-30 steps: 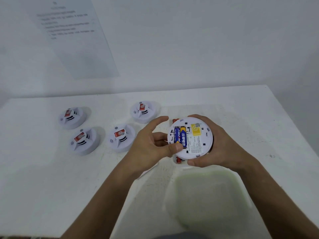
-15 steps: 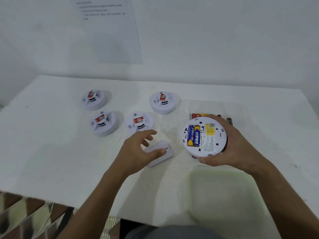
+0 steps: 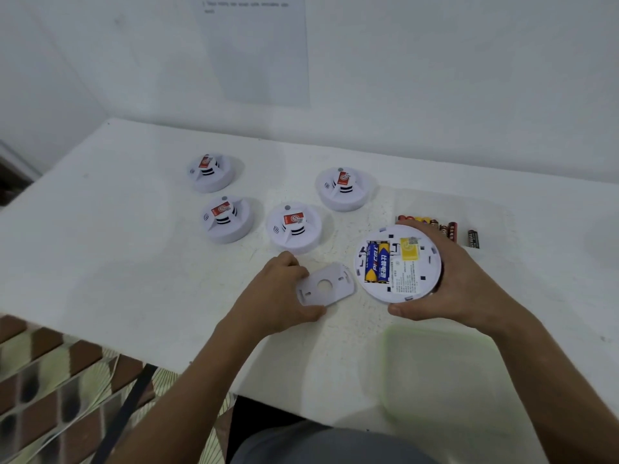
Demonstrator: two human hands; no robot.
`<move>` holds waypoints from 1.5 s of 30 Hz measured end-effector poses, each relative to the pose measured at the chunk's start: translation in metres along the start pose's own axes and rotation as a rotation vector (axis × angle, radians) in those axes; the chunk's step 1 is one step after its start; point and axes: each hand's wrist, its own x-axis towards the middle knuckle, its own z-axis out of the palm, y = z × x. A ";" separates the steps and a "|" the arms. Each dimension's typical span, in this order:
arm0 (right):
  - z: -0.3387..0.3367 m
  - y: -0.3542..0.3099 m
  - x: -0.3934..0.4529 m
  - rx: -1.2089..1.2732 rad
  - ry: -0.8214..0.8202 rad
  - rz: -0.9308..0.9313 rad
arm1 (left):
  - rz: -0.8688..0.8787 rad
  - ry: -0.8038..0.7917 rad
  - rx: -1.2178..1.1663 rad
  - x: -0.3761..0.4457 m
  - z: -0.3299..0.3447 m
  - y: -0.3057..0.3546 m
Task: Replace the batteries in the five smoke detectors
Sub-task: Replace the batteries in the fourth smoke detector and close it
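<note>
Sheet on wall (image 3: 258, 51): top cut off by the picture's edge; print too blurred to read.
Detector label (image 3: 406, 276): small print unreadable.
Loose batteries (image 3: 445, 227): near ends hidden behind the right hand (image 3: 449, 283); count unclear.
Clear tub (image 3: 445, 380): blurred, outline faint.
Left fingers (image 3: 288, 262): tips hidden, curled over the plate (image 3: 326, 288).
Bench (image 3: 100, 262): right end cut off.

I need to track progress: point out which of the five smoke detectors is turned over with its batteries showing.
The smoke detector held in the right hand: back up, two blue batteries exposed. The other four sit face up on the table.
</note>
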 end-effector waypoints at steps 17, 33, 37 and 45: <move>0.060 -0.049 0.047 -0.005 -0.009 -0.066 | 0.363 0.360 -0.309 -0.023 -0.102 -0.011; 0.121 -0.078 0.081 0.011 0.049 -0.059 | 0.373 0.080 -0.437 -0.012 -0.139 -0.069; 0.130 -0.080 0.088 0.007 0.058 -0.066 | 0.333 -0.048 -0.648 -0.008 -0.142 -0.080; 0.133 -0.081 0.099 0.001 0.036 -0.074 | 0.454 -0.090 -0.677 0.008 -0.147 -0.093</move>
